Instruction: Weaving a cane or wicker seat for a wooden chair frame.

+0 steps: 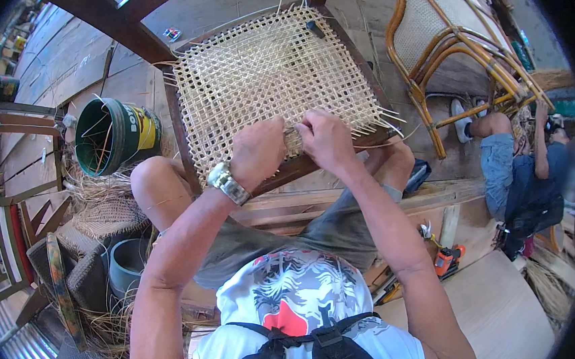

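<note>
A woven cane seat in a dark wooden chair frame lies in front of my knees, with loose strand ends sticking out along its edges. My left hand, with a metal watch on the wrist, is closed over the near part of the weave. Close to its right, my right hand is closed too, fingers bent down at the near rail. Whatever the fingers grip between them is too small and covered to make out. A short tool with a dark handle rests on the far right corner of the weave.
A dark green bucket with a few strands stands left, above piled cane scraps and a grey pot. A rattan chair stands at the far right, with another person beside it. Orange-handled tools lie near my right arm.
</note>
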### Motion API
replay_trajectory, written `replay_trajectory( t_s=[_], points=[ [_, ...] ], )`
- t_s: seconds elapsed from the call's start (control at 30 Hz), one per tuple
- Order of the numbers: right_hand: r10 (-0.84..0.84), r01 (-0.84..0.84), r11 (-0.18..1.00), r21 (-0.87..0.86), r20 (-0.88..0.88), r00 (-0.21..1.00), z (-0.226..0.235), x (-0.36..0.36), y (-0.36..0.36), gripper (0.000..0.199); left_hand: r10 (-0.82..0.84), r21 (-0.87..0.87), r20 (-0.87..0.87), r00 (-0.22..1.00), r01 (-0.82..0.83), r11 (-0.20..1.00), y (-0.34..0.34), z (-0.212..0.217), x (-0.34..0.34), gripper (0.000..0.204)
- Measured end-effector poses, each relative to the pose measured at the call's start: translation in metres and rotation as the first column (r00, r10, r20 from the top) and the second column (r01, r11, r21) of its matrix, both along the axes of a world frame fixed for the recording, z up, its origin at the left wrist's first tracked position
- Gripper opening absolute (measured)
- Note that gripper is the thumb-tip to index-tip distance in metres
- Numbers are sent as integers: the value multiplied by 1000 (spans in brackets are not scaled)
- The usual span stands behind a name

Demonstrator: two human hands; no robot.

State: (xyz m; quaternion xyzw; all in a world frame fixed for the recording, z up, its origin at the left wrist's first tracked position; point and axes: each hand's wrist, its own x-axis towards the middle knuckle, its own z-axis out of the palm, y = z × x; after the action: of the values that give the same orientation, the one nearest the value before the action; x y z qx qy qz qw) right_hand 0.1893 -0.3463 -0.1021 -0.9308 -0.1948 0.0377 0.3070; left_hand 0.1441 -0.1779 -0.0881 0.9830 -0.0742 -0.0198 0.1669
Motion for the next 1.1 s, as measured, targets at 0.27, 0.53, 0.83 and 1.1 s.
replay_trajectory(
  t_s=[0.27,0.53,0.83,1.1],
  points=[
    [102,-49,974,-220,238,966,9,-6,5,13,69,-80,-276,959,-94,992,17,10,31,43],
    [5,-7,979,-205,-10,1000,12,1,14,15,176,162,-51,983,-166,973,143,103,39,42],
    [82,24,940,339,-294,952,43,25,3,26,87,-188,-155,984,-116,975,79,84,36,37],
    [-41,50,980,192,-52,998,8,17,-12,20,-37,53,-203,979,49,997,34,12,28,27]
  ],
)
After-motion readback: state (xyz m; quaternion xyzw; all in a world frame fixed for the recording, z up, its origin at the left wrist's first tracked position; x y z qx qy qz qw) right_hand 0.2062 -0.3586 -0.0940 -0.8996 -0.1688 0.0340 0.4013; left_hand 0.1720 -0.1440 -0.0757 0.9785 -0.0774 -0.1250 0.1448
